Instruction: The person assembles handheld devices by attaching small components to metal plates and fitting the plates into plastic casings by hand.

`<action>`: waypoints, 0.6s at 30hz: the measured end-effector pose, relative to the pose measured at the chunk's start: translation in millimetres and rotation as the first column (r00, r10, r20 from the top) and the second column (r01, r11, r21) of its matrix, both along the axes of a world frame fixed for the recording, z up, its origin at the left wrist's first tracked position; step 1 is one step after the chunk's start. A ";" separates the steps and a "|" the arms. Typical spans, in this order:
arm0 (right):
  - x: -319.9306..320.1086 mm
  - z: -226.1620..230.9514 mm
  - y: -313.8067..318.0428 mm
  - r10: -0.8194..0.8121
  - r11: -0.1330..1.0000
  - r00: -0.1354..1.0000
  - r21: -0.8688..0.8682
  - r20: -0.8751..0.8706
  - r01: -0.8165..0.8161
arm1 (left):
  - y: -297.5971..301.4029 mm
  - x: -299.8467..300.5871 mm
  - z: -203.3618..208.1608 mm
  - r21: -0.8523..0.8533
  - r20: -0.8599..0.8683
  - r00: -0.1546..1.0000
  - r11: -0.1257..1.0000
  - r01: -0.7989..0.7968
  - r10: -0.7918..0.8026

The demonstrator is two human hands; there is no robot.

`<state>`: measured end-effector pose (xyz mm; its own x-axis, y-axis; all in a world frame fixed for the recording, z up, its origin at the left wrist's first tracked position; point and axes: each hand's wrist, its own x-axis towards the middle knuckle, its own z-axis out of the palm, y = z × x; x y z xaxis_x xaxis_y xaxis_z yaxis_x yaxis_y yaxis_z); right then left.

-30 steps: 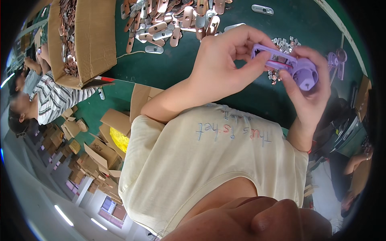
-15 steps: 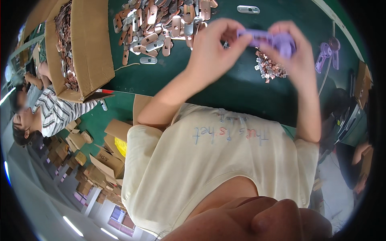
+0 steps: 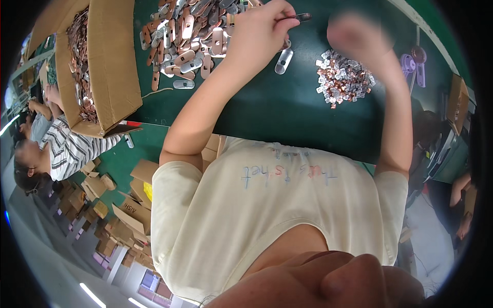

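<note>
My left hand [image 3: 262, 31] is at the far side of the green table [image 3: 277, 113], pinching a thin flat metal piece [image 3: 301, 17] that sticks out to the right. It hovers at the edge of a spread of oblong silver and copper-coloured metal plates [image 3: 185, 38]. My right hand [image 3: 359, 38] is blurred with motion above a small heap of tiny silvery and copper parts [image 3: 341, 79]; what it holds cannot be made out. One silver oblong plate [image 3: 282, 60] lies alone between the hands.
An open cardboard box [image 3: 110, 66] of copper pieces stands at the left. Purple plastic tools [image 3: 411, 64] lie at the table's right edge. A person in a striped shirt [image 3: 69, 149] sits at the left among flattened cartons [image 3: 97, 190] on the floor.
Both hands held a purple tool together earlier. They have since moved apart and up the table; the left now pinches a metal piece and the purple tool is out of it.
</note>
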<state>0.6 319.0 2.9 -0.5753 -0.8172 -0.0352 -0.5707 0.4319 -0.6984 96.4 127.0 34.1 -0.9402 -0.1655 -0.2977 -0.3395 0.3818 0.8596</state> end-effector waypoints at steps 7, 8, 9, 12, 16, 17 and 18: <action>41.6 -12.4 1.3 -0.047 0.996 0.979 0.066 -0.197 0.061 | 2.4 37.0 -28.0 0.428 -0.229 0.949 0.898 -0.101 0.216; 41.7 -12.0 1.4 -0.038 0.995 0.984 0.084 -0.175 0.053 | 5.1 38.8 -24.8 0.427 -0.231 0.948 0.898 -0.102 0.218; 42.5 -11.5 0.7 -0.024 0.994 0.988 0.101 -0.152 0.040 | 7.5 41.2 -21.6 0.448 -0.212 0.950 0.887 -0.116 0.231; 53.6 -5.7 -1.1 -0.105 0.994 0.980 0.021 -0.169 0.110 | 8.1 45.0 -19.1 0.454 -0.197 0.950 0.881 -0.132 0.244; 59.9 -0.5 -7.8 -0.137 0.990 0.982 0.003 -0.130 0.139 | 6.5 48.3 -19.0 0.464 -0.204 0.936 0.870 -0.166 0.287; 60.4 -7.4 -11.2 -0.107 0.994 0.978 -0.015 -0.180 0.106 | 6.3 49.0 -19.3 0.472 -0.204 0.935 0.866 -0.167 0.291; 61.3 -12.9 -15.4 -0.082 0.997 0.969 -0.032 -0.234 0.077 | 5.7 49.3 -20.7 0.467 -0.208 0.936 0.870 -0.159 0.283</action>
<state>61.9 303.6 -10.0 -0.6286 -0.7674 0.1268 -0.6843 0.4682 -0.5590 145.7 132.7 13.4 -0.9473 -0.2895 -0.1375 -0.1093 -0.1117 0.9877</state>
